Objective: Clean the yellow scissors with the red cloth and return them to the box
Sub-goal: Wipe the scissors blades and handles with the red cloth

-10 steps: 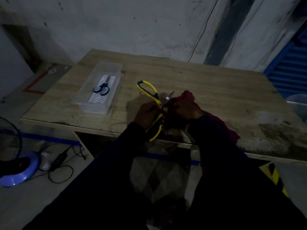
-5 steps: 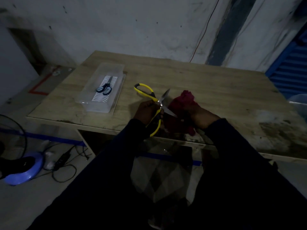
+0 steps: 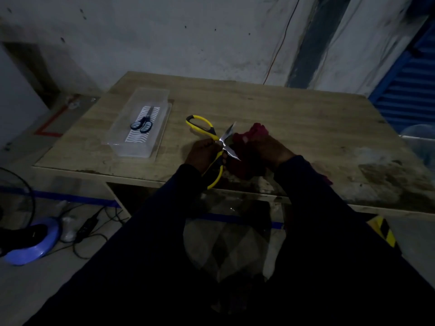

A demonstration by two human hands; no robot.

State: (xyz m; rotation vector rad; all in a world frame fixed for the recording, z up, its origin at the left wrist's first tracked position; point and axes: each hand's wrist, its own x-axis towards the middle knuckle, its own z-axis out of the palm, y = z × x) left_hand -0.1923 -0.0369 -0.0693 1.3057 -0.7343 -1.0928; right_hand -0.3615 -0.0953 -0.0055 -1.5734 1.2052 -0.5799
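The wiping step is judged to be in hand. The yellow scissors are held just above the near edge of the counter, with the left grip clenched round the handles close to the pivot. The red cloth is bunched in the right grip, just beside the opened blades. Whether cloth and steel are actually touching cannot be told in this dim light.

For the step to be done well, a thick wad of cloth should be kept between the fingers and the cutting edge. Each blade should be stroked along its flat from pivot to tip, never across the edge. Both faces of both blades need covering, and the crook at the pivot as well, where dirt is likely to be lodged. The handles should be held firmly so that the blades cannot snap together on the cloth hand. The blades would best be closed before the scissors are carried to the box — it lies well apart on the left of the counter, with blue scissors already inside.

The scissors are seen spread into a wide cross. The handle loops are yellow with dark lining near the pivot — one loop points away over the counter, the other hangs toward its near edge. The blades are bright steel and catch the light sharply.
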